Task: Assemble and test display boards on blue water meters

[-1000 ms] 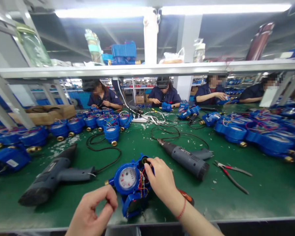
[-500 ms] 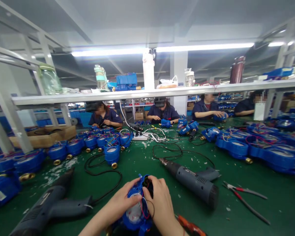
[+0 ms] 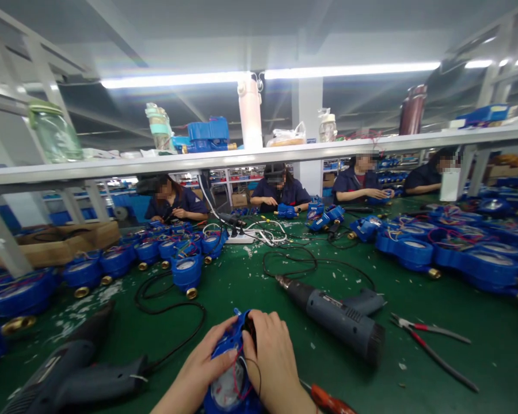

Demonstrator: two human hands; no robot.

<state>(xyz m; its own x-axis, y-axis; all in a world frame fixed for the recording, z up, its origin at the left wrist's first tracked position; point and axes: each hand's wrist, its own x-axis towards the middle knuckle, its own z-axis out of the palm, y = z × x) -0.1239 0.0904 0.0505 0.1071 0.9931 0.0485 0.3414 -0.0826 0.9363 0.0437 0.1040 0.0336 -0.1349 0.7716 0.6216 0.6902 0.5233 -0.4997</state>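
A blue plastic water meter (image 3: 228, 388) is clamped in the left hand (image 3: 202, 359) and right hand (image 3: 271, 359), fingers wrapped round, probably to reach its wired end, though that's mostly hidden.

Blue water meter (image 3: 227, 391) cut off by bottom edge, partly hidden behind right hand (image 3: 274, 359).

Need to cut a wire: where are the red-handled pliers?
The red-handled pliers lie on the green bench mat, right of the grey heat gun, in the head view's lower right.
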